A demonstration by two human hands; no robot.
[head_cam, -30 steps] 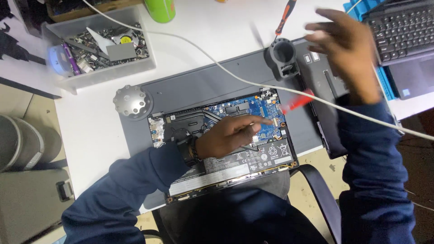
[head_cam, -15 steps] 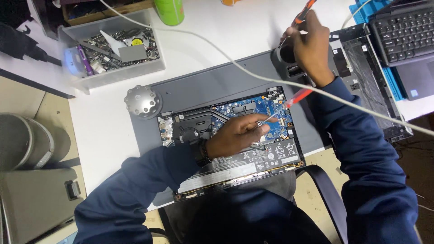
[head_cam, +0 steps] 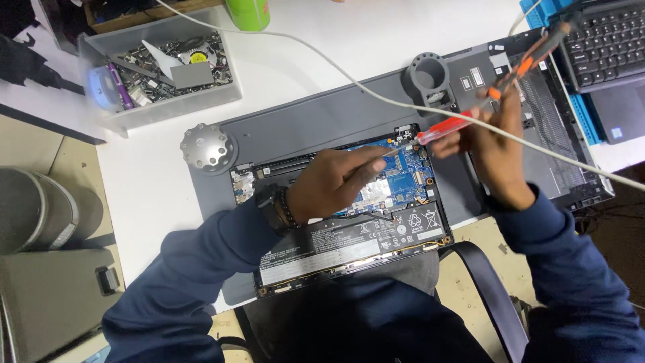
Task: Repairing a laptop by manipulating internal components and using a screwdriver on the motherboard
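An opened laptop [head_cam: 349,235] lies on a grey mat [head_cam: 322,121] with its blue circuit board [head_cam: 410,181] and black battery [head_cam: 336,249] showing. My left hand [head_cam: 336,183] rests on the board, its fingertips pinched on the metal shaft of a red-handled screwdriver [head_cam: 443,126]. My right hand [head_cam: 494,144] hovers by the laptop's right corner, with fingers on the red handle. It also grips an orange-and-black screwdriver [head_cam: 531,57] that points up and to the right.
A white cable [head_cam: 376,94] runs diagonally over the mat and past my right hand. A round metal disc [head_cam: 208,146], a grey cylindrical holder [head_cam: 426,74], a clear bin of parts [head_cam: 161,64], a green can [head_cam: 247,12], a removed bottom cover [head_cam: 557,141] and a second laptop [head_cam: 605,47] surround the work.
My right hand came down from the grey holder with the orange-and-black screwdriver and now meets the red handle. My left hand stayed on the board.
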